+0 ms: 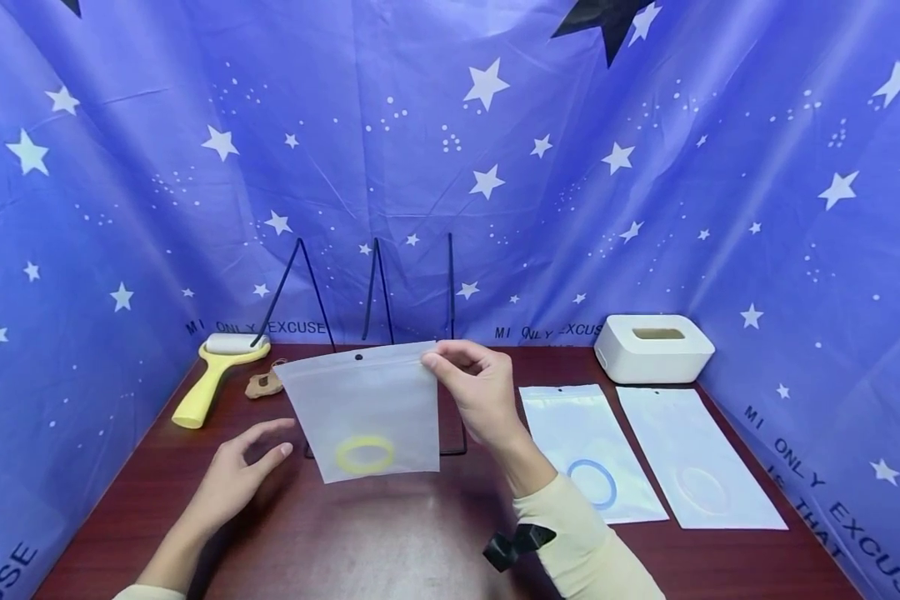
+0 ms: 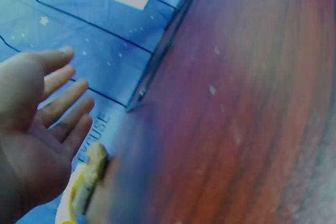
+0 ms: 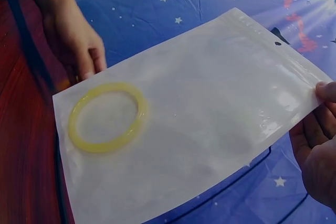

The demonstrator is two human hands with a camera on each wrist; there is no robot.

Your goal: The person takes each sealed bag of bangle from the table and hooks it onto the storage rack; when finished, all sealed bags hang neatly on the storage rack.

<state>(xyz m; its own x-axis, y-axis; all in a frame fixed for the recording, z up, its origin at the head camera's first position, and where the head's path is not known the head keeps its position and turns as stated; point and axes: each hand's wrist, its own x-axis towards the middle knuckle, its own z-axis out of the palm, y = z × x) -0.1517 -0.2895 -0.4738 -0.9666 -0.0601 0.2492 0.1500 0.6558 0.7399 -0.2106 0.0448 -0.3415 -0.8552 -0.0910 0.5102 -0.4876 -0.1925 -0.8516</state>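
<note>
Step in hand, as judged: holding the frosted pouch (image 1: pixel 390 400) up by its head strip. It is raised over the tabletop (image 1: pixel 420 550), in front of the black wire stand (image 1: pixel 452 292). The right hand (image 1: pixel 480 387) pinches its upper right corner, thumb on the near face; the left hand (image 1: pixel 243 471) is spread loosely near the lower left edge, apart from it and holding nothing. Handling notes (judgement): a one-corner pinch probably lets the sheet swing and sag, and the top edge already slopes, higher at the pinched end. Better to steady the opposite edge lightly with the left fingers, level the strip, and keep the thumb off the punched hole (image 1: pixel 358 357) near mid-edge. Grip the flat strip, not the panel, so the low load stays low and the film does not crease. Contents: the pouch holds one yellow ring (image 3: pixel 97 147), lying at the end away from the hole; whether the closure is sealed, cannot tell. To the right, flat on the tabletop, two similar pouches lie side by side: the nearer-in one (image 1: pixel 592 425) holds a blue ring (image 1: pixel 589 463), the outer one (image 1: pixel 667 433) a very pale ring (image 1: pixel 681 479), each toward the near end. Behind them stands a white box (image 1: pixel 622 358) with a slot in its top; contents not discernible.
</note>
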